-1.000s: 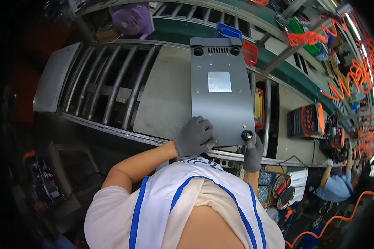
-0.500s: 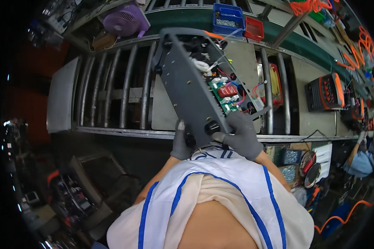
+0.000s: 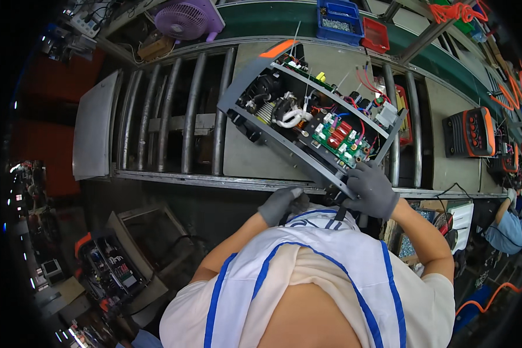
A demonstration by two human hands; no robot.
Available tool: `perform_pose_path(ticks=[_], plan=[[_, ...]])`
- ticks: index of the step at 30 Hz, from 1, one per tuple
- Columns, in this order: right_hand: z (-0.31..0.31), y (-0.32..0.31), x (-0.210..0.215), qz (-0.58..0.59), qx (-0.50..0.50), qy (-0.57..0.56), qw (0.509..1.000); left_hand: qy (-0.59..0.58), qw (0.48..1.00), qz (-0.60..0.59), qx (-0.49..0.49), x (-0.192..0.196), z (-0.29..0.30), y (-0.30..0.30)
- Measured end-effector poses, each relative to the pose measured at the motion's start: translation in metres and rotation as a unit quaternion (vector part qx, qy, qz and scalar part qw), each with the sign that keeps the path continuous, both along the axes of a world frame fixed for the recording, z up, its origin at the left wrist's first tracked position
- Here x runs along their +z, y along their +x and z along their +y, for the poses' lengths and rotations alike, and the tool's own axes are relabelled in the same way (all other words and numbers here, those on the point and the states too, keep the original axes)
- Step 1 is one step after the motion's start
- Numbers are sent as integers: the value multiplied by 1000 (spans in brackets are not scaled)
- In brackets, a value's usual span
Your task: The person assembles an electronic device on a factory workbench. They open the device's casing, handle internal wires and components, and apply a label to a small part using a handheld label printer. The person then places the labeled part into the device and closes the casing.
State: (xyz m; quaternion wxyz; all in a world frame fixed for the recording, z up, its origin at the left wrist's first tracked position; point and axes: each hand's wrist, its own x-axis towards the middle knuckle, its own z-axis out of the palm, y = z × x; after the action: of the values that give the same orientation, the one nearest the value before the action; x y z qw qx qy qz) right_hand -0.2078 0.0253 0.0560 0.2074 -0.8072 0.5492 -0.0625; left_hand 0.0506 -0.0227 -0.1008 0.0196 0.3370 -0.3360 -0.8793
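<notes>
A dark grey machine housing [image 3: 310, 152] with an orange corner lies slanted on the roller line in front of me. Its open side faces up and shows a green circuit board with red parts, a white cable loop, and wires. My right hand [image 3: 372, 190], in a grey glove, grips the housing's near right corner, its fingers over the edge. Just off the near side, my left hand [image 3: 282, 204], also gloved, has its fingers curled in and stands apart from the housing. What the left fingers hold, if anything, is hidden.
Metal rollers [image 3: 191, 116] run to the left, with a purple fan [image 3: 182, 23] behind. Blue [image 3: 339, 23] and red [image 3: 376, 36] bins stand at the back. An orange-fronted machine [image 3: 471, 133] sits at right. Another open unit [image 3: 113, 264] lies low at left. A co-worker [image 3: 504, 229] is far right.
The housing has tipped down from its raised, tilted pose and turned, so its open side now faces up. My left hand has let go of it; my right hand stays at its near corner.
</notes>
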Motion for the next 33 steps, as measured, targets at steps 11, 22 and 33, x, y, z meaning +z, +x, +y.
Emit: perform_pose_path(ticks=[11,22,33], plan=[[15,-52,-66,69,35,-11,997,60,954,174,237,80,-97,-27],[-52,-185,-147,-495,-586,-140,627,180,866,112,453,51,-206,-100],[-130,-234,-246,-769,-458,72,440,173,911,-38,372,71,-258,-132]])
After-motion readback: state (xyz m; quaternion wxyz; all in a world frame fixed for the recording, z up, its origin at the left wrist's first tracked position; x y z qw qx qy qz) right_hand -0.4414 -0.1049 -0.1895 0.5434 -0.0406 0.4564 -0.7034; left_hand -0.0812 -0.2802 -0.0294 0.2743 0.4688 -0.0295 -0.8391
